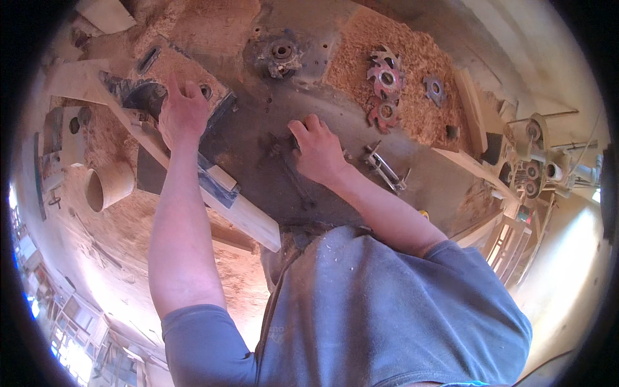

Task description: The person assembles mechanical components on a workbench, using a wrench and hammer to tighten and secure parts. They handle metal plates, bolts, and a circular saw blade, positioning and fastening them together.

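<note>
Toothed cutters [385, 95] at 1 o'clock are worn, red-tinged metal, lying on rough, crumbly wood shavings [419, 58]. The machine table [248, 122] looks like smooth, dull metal, the wrench [297, 181] matt dark metal. At 8 o'clock, a board [258, 227] is smooth, pale wood; at 6 o'clock, the T-shirt [361, 309] is matt cloth.

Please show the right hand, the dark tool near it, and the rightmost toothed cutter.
Right hand [320, 149]: head view, its back.
Dark tool [298, 183]: head view, shaft.
Rightmost toothed cutter [436, 97]: head view, body below its hole.

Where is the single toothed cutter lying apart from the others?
In the head view, the single toothed cutter lies at the upper right on wood shavings, just right of the red toothed cutters and left of a wooden board.
</note>
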Motion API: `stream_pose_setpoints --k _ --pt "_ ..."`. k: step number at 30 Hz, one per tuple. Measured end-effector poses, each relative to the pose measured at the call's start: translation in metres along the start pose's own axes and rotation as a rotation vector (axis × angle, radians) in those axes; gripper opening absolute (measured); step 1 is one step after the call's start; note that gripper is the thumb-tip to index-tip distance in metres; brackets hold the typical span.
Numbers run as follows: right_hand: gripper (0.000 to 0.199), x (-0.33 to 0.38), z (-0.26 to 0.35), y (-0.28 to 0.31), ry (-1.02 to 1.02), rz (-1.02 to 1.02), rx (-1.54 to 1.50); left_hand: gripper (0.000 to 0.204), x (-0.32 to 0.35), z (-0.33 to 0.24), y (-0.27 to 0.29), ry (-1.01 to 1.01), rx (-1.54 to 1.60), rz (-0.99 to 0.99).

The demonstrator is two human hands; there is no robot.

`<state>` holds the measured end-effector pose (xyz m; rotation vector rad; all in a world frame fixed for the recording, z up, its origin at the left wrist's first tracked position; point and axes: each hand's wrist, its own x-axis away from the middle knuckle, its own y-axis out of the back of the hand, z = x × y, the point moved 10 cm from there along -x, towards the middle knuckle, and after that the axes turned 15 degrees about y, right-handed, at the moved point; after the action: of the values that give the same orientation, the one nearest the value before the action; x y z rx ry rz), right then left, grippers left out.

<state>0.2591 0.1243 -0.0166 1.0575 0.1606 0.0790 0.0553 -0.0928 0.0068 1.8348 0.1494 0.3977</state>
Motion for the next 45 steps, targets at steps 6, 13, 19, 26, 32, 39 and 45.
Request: stream_pose_setpoints --k 6,13,19,26,32,39,45 --pt "0.046 -0.002 -0.033 0.017 -0.146 -0.202 -0.166 0.061 -0.002 0.001 -0.001 -0.015 0.002 -0.008" --pt "0.043 -0.067 -0.052 0.113 -0.112 -0.47 -0.127 0.061 -0.002 0.004 -0.006 -0.035 0.005 0.017" --pt "0.049 -0.17 -0.038 0.086 0.203 -0.129 0.113 0.062 -0.002 0.001 -0.001 -0.007 0.012 0.099" --pt "0.057 -0.194 -0.038 0.065 0.192 0.128 0.251 0.062 -0.004 0.006 0.004 0.012 0.088 0.124" --pt "0.054 -0.167 -0.024 0.1 0.053 0.042 0.162 0.061 -0.001 0.009 0.003 0.011 0.127 0.167" --pt "0.046 -0.049 -0.071 0.04 -0.224 0.397 0.236 0.06 -0.01 0.007 -0.016 -0.041 0.153 0.128" --pt "0.053 -0.006 -0.04 0.019 0.043 0.18 0.274 0.062 -0.023 0.012 -0.03 -0.043 0.12 0.065"
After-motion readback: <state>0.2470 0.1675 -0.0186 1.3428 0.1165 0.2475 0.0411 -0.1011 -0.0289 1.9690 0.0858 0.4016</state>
